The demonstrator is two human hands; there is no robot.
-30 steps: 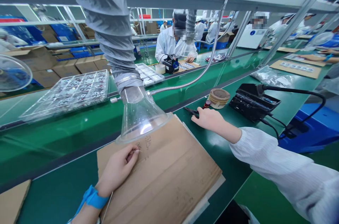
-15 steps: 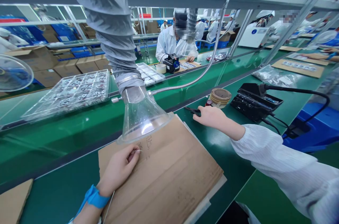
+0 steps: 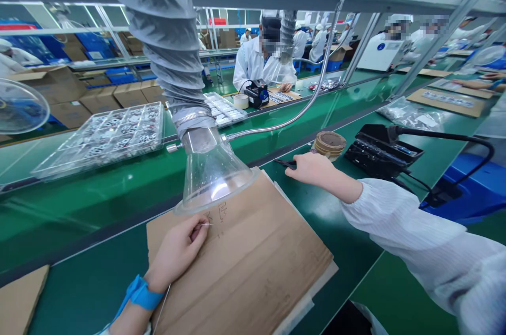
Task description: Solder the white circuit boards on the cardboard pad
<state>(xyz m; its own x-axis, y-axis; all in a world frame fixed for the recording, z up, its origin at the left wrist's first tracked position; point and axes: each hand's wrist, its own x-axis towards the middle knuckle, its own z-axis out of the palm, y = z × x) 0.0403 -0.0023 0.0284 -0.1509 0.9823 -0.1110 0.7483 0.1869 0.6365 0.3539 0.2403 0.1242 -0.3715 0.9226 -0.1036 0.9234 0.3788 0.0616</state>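
Note:
Thin silvery solder wire (image 3: pixel 162 306) runs under my left wrist, and a short end pokes out past the fingertips. My left hand (image 3: pixel 179 250), with a blue band on the wrist, is closed on it in a pinch, resting over the cardboard sheet (image 3: pixel 253 266). Farther right, my right hand (image 3: pixel 314 170) reaches to the green bench beyond the cardboard, its fingers closed around the rear of black tweezers (image 3: pixel 285 163). Their thin end points left, low over the bench. A tape roll (image 3: pixel 329 145) stands just behind that hand.
A clear fume hood (image 3: pixel 215 174) hangs low over the cardboard's far edge. The black soldering station (image 3: pixel 381 153) sits right of my hand. Across the belt are a parts tray (image 3: pixel 114 137) and a co-worker (image 3: pixel 253 60). Another cardboard piece (image 3: pixel 21 298) lies at left.
My right hand has shifted slightly left and up around the tweezers, and its sleeve has moved with it. The left hand stays in place.

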